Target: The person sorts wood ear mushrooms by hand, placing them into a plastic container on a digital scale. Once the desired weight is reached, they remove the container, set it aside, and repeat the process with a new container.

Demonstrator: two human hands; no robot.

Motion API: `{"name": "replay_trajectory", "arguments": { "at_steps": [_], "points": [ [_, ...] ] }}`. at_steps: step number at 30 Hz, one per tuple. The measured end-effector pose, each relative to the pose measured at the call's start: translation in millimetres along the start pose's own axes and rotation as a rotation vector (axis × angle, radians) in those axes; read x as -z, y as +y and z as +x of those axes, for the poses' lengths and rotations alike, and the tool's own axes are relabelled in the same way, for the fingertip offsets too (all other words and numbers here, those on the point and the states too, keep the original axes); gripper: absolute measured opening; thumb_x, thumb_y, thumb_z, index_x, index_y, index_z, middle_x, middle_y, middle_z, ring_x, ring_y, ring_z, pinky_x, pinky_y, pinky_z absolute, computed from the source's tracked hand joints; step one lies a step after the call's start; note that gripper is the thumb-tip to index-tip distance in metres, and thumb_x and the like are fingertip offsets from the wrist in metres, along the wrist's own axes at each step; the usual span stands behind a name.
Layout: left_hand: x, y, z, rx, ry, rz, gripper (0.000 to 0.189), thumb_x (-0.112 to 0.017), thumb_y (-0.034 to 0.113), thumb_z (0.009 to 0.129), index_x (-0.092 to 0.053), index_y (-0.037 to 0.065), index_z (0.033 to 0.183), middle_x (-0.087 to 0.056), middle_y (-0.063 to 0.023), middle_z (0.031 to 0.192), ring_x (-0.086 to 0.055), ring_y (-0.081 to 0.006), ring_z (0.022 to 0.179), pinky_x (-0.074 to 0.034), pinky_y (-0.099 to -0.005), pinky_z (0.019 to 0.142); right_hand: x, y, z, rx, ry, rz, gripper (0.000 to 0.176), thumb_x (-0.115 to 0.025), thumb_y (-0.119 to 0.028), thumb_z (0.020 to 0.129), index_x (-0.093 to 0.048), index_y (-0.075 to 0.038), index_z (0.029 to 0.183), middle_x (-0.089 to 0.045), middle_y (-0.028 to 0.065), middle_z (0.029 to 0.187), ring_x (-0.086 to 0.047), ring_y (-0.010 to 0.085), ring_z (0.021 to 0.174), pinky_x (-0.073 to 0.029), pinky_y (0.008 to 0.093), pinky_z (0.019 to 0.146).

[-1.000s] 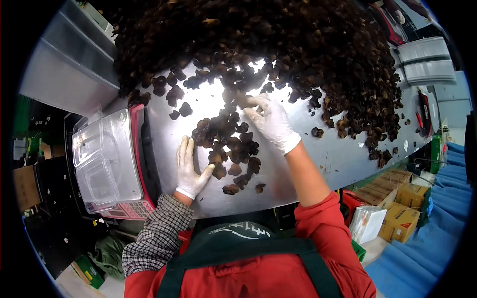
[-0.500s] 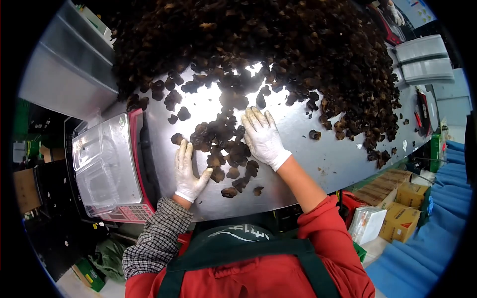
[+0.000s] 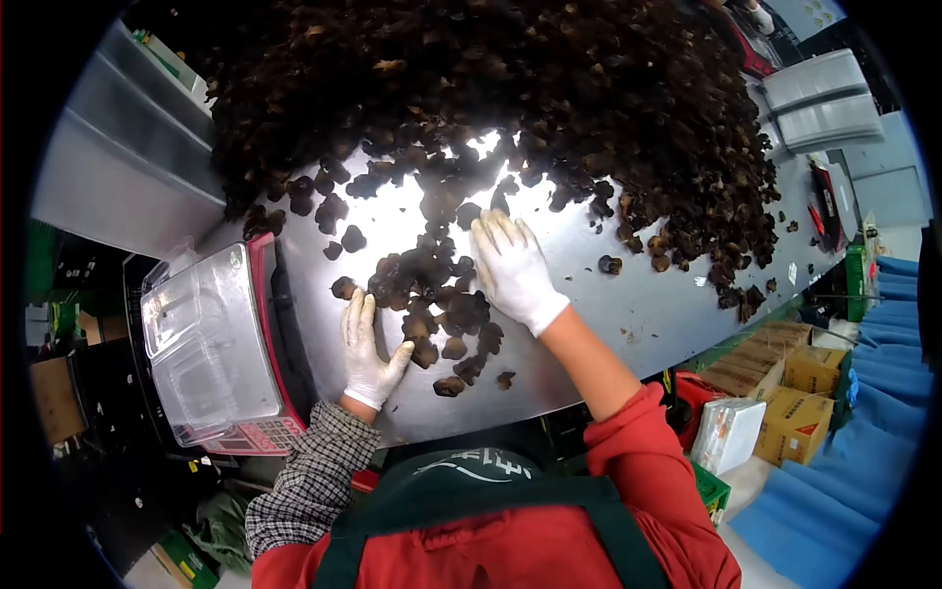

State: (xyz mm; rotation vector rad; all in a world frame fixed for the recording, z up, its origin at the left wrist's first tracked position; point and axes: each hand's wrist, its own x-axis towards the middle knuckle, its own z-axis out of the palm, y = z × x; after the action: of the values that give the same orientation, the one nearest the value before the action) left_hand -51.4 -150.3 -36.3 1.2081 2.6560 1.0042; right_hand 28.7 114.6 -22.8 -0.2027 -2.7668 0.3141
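Several dark brown wood ear mushrooms (image 3: 461,312) lie loose on the metal table (image 3: 599,339) between my two hands. My left hand (image 3: 371,355), in a white glove, rests beside their left edge. Its fingers stretch forward and its thumb is spread toward the pieces, near or touching one. My right hand (image 3: 515,275), also gloved, lies flat along their right side with fingers extended, the fingertips close to a few stray pieces. Neither hand grips anything. Ahead of both hands rises a large heap of wood ear mushrooms (image 3: 471,69).
On the left stand a scale (image 3: 270,432) with a clear plastic tray (image 3: 206,344) on it and a grey metal bin (image 3: 128,157). Stacked clear trays (image 3: 824,98) sit at the far right. Cardboard boxes (image 3: 795,427) stand below the table. Another person's gloved hand (image 3: 760,18) shows at top right.
The view has turned slightly, shifting the table and heap a little left. My right hand has slid slightly forward beside the pieces. My left hand looks nearly still.
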Motion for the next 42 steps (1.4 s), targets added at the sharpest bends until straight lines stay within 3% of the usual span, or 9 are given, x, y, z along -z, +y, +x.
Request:
{"name": "replay_trajectory", "arguments": {
  "at_steps": [6,9,15,23,29,33,36,40,42],
  "points": [
    [-0.3,-1.1,-1.7,-0.01,-0.002,0.004,0.083,-0.071,0.039,0.077,-0.035,-0.002,0.139,-0.033,-0.025,0.144,-0.031,-0.0418,0.132,-0.024,-0.0479,0.111,23.9,-2.8,-50.2,-0.102,-0.105,0.03,0.04,-0.059,-0.019,0.083,-0.054,0.0,0.117,-0.052,0.0172,0.12,-0.043,0.034,0.123,-0.029,0.0529,0.107],
    [1.7,2.4,-0.6,0.003,-0.016,-0.023,0.083,-0.071,0.039,0.077,-0.035,-0.001,0.139,-0.033,-0.025,0.144,-0.031,-0.042,0.133,-0.024,-0.0481,0.111,42.7,-4.5,-85.2,-0.316,-0.091,-0.046,0.042,-0.058,-0.02,0.085,-0.053,0.001,0.121,-0.05,0.0194,0.126,-0.043,0.0348,0.124,-0.028,0.0527,0.108],
    [1.2,3.3,-0.7,-0.001,-0.015,0.014,0.081,-0.07,0.038,0.078,-0.036,-0.002,0.139,-0.033,-0.0237,0.144,-0.03,-0.0406,0.133,-0.023,-0.0474,0.112,2.6,-20.0,-52.0,-0.148,-0.186,-0.037,0.053,-0.054,-0.03,0.089,-0.046,0.0,0.131,-0.042,0.0193,0.14,-0.032,0.031,0.136,-0.019,0.0522,0.113],
    [0.2,0.8,-0.2,-0.052,-0.042,0.016,0.078,-0.068,0.035,0.078,-0.035,-0.002,0.139,-0.033,-0.0232,0.144,-0.029,-0.0399,0.134,-0.02,-0.0482,0.112,85.4,3.4,-225.0,-0.901,-0.074,-0.454,0.073,-0.067,-0.029,0.08,-0.037,0.003,0.138,-0.032,0.0317,0.142,-0.026,0.0438,0.136,-0.017,0.056,0.111],
    [-1.2,-1.6,1.1,-0.062,-0.056,0.04,0.076,-0.066,0.035,0.08,-0.035,-0.002,0.139,-0.034,-0.0231,0.143,-0.028,-0.0395,0.134,-0.02,-0.0485,0.112,47.7,-13.9,-139.7,-0.588,0.041,-0.072,0.068,-0.062,-0.025,0.083,-0.036,0.001,0.139,-0.036,0.0259,0.143,-0.028,0.0411,0.136,-0.017,0.0556,0.112],
    [-1.4,-1.6,-0.9,-0.063,-0.064,0.069,0.075,-0.064,0.038,0.082,-0.035,-0.002,0.139,-0.035,-0.0234,0.143,-0.029,-0.0392,0.134,-0.02,-0.0486,0.112,0.0,8.4,-87.7,-0.45,-0.068,-0.105,0.073,-0.058,-0.044,0.085,-0.037,0.001,0.139,-0.031,0.0253,0.146,-0.023,0.038,0.139,-0.015,0.0565,0.113],
    [-1.2,-1.7,0.7,-0.073,-0.065,0.053,0.075,-0.063,0.039,0.083,-0.035,-0.002,0.138,-0.035,-0.0235,0.142,-0.029,-0.039,0.134,-0.02,-0.0485,0.112,32.9,12.1,-140.9,-0.641,-0.086,-0.113,0.076,-0.062,-0.045,0.083,-0.038,0.0,0.139,-0.031,0.0237,0.147,-0.023,0.0388,0.139,-0.014,0.0574,0.112],
    [-2.6,-3.2,0.6,-0.097,-0.059,0.061,0.075,-0.062,0.04,0.083,-0.035,-0.002,0.139,-0.035,-0.0234,0.142,-0.03,-0.039,0.133,-0.02,-0.0482,0.112,94.5,14.1,-265.0,-1.157,0.003,-0.548,0.073,-0.065,-0.036,0.082,-0.038,0.004,0.137,-0.032,0.0311,0.142,-0.027,0.0452,0.134,-0.017,0.065,0.106],
    [-0.5,-0.2,0.3,-0.097,-0.063,0.069,0.075,-0.062,0.04,0.084,-0.034,-0.003,0.139,-0.035,-0.0234,0.142,-0.03,-0.039,0.133,-0.02,-0.0481,0.112,100.3,16.2,-287.7,-1.157,0.063,-0.597,0.073,-0.066,-0.031,0.081,-0.037,0.005,0.137,-0.031,0.0312,0.142,-0.028,0.0443,0.133,-0.019,0.0623,0.106]
  ]
}}
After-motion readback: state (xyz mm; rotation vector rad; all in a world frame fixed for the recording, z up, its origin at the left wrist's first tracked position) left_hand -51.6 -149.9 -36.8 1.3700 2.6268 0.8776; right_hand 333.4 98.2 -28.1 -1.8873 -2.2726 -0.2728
